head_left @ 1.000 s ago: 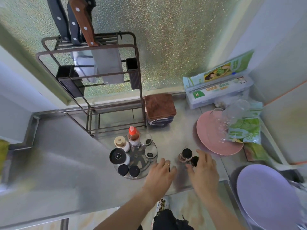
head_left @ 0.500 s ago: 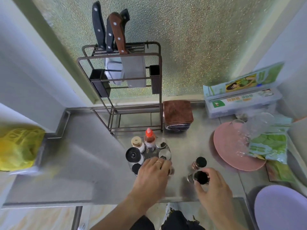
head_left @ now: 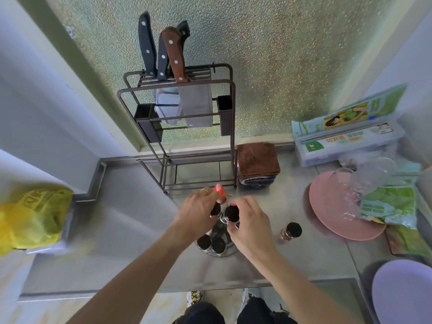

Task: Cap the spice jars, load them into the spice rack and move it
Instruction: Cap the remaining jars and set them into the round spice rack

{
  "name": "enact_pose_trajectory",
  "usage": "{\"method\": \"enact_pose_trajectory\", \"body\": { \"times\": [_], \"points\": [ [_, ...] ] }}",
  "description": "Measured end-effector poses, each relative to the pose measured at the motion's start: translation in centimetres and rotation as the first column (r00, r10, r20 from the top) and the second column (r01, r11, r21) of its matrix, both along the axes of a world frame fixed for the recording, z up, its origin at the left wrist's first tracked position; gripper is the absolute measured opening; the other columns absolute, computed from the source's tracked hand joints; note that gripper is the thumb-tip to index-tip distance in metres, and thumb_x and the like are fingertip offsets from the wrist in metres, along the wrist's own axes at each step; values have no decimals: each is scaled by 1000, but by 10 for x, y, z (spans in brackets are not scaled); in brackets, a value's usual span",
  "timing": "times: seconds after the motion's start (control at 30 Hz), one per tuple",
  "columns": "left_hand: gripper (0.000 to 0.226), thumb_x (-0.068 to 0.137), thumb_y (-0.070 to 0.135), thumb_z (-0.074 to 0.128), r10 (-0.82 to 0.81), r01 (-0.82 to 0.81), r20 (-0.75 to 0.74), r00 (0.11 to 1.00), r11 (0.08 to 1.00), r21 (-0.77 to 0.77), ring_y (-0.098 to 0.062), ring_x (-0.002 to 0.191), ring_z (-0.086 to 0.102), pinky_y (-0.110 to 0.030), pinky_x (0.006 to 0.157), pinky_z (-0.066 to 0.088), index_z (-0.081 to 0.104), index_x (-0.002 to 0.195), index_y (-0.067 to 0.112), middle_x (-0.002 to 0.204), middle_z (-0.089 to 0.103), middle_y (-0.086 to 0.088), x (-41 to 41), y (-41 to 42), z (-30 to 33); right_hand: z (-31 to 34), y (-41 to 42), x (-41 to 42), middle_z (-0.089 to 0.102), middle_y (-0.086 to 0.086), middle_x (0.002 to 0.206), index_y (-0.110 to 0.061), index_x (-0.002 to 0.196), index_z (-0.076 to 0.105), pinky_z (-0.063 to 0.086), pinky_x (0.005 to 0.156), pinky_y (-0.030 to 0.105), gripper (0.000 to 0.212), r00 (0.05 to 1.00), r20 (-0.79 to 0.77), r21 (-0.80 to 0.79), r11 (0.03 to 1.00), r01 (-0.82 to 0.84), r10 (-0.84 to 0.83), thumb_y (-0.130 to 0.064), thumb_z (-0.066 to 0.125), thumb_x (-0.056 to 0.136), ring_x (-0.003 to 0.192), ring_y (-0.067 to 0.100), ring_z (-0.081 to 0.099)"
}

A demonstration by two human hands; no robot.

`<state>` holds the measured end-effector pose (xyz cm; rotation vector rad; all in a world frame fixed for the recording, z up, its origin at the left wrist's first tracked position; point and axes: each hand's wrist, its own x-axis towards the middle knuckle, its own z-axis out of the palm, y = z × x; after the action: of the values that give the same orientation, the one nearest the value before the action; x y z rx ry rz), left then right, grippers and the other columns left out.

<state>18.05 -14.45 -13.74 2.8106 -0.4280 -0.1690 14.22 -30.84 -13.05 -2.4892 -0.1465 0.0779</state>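
**A:** so what was on the desk (head_left: 131, 232) when you looked over?

**B:** round spice rack (head_left: 228, 250) near the front edge, both hands right over it. Right hand (head_left: 249, 224) was curled around a black-capped jar (head_left: 230, 213), holding it just above the middle of the rack. Left hand (head_left: 198, 212) was bent over the rack's left side, fingers around something dark there, couldn't tell what exactly. Gold ring on that hand.

**A:** how many jars total?

**B:** what I could actually count: two black-capped jars (head_left: 211, 243) sitting in the near side of the rack, one red-capped bottle (head_left: 219, 191) poking up behind the left hand, the one in the right hand, and one lone jar (head_left: 291, 231) standing on the desk off to the right of the rack, well clear of either hand. Hands hid the rest of the rack, so there may have been more.

**A:** other stuff around?

**B:** metal knife stand (head_left: 180, 127) at the back with three handles sticking up, a folded brown cloth (head_left: 257, 160) just beside it, one pink plate (head_left: 332, 206) on the right with a clear glass jug (head_left: 364, 176) lying on it, one lilac plate (head_left: 402, 291) in the near right corner, a yellow bag (head_left: 32, 218) far left.
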Motion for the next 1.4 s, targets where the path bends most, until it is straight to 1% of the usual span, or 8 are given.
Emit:
{"method": "enact_pose_trajectory", "body": {
  "times": [0.3,0.6,0.73,0.83,0.97,1.13,1.27,1.4],
  "points": [
    [33,73,15,69,-76,79,-41,996,995,64,-29,91,63,-36,84,46,64,105,22,92,70,-1,8,4,-37,-48,23,3,65,-3,112,-23,112,68,53,89,33,35,997,-81,-154,987,-33,21,-22,79,79,110,22,60],
    [40,51,5,84,-135,135,-13,991,991,11,-32,76,67,-39,71,56,71,87,14,70,73,-3,7,10,-47,-65,37,3,69,-5,102,-24,102,66,56,87,35,34,996,-88,-242,969,-45,24,-24,85,74,105,24,59],
    [36,64,11,80,-139,140,-41,989,990,6,-32,87,66,-42,80,55,72,99,17,83,75,-3,7,11,-49,-67,38,0,70,-4,95,-22,91,64,60,78,35,33,997,-83,-249,968,-14,-7,-20,88,70,100,23,62],
    [30,82,20,67,-136,140,-75,988,989,45,-29,100,62,-39,92,49,69,111,19,105,73,-1,6,14,-49,-66,36,1,71,-5,96,-22,90,66,58,84,34,24,995,-97,-254,966,-45,21,-22,85,74,103,23,62],
    [32,75,14,73,-170,170,-51,984,985,5,-29,99,65,-43,87,55,71,106,19,114,71,-3,-3,16,-47,-60,20,-3,67,-10,106,-25,99,64,56,84,30,28,995,-95,-199,978,-56,37,-26,82,78,103,17,58],
    [37,80,20,48,-231,231,7,973,971,-62,-25,107,62,-40,91,55,69,110,22,122,67,-1,-10,-5,-36,-61,-45,-12,67,5,105,-14,100,66,55,69,39,35,963,60,-270,924,270,-264,-10,85,71,91,30,60],
    [33,85,13,58,-277,279,36,960,950,-140,-25,112,62,-36,98,51,70,114,21,126,66,-3,-10,-51,-32,-74,-89,-8,55,21,137,-12,128,62,57,83,49,49,909,-108,-443,838,318,-402,-17,79,82,113,44,57],
    [46,79,-4,54,-272,238,-102,957,936,-261,-29,113,62,-38,99,51,67,119,13,128,64,-9,-15,-93,-29,-89,-103,-4,52,15,137,-17,137,54,56,83,47,46,873,-232,-427,852,304,-429,-23,67,93,112,39,60]
  ]
}}
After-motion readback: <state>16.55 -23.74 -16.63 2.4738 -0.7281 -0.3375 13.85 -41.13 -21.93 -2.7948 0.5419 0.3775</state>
